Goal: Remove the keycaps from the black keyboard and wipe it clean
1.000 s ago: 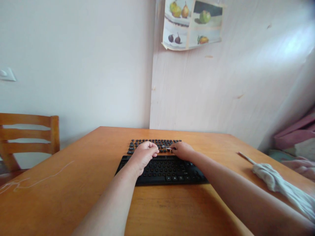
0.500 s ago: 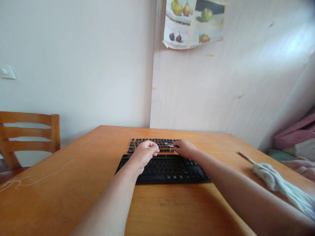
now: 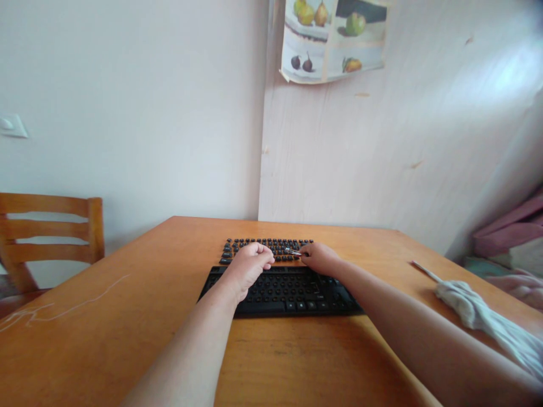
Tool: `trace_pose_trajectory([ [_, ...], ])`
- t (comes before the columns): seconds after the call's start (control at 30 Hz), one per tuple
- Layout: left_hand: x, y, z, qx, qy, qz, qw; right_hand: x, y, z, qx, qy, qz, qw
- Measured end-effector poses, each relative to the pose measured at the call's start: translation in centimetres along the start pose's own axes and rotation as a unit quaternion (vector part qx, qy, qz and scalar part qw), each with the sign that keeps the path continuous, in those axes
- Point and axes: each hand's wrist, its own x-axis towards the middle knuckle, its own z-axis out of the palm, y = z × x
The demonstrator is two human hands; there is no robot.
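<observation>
A black keyboard (image 3: 271,308) with many of its keycaps off lies on the wooden table in front of me. Behind it, loose black keycaps (image 3: 226,261) are set out in rows. My left hand (image 3: 251,265) is closed in a pinch above the keyboard's left half; whatever its fingertips may hold is hidden. My right hand (image 3: 320,259) grips slim silver tweezers (image 3: 292,251), whose tips point left over the keycap rows. The right wrist is above the keyboard's back right part.
On the right of the table (image 3: 271,362) lie a pale cloth (image 3: 462,302) and a thin stick (image 3: 425,271). White thread (image 3: 91,299) trails over the left side. A wooden chair (image 3: 51,229) stands at the left, and a wall (image 3: 190,113) rises behind the table.
The tweezers in my right hand have shifted and turned slightly over the keycaps. My left hand has stayed in place.
</observation>
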Motion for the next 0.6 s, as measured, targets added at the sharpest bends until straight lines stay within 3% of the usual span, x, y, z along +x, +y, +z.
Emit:
trace_pose_trajectory([
  [0.6,0.23,-0.16,0.05,-0.003,0.005,0.0,1.0,0.85,-0.32,0.29,0.014,0.011,0.03,0.999],
])
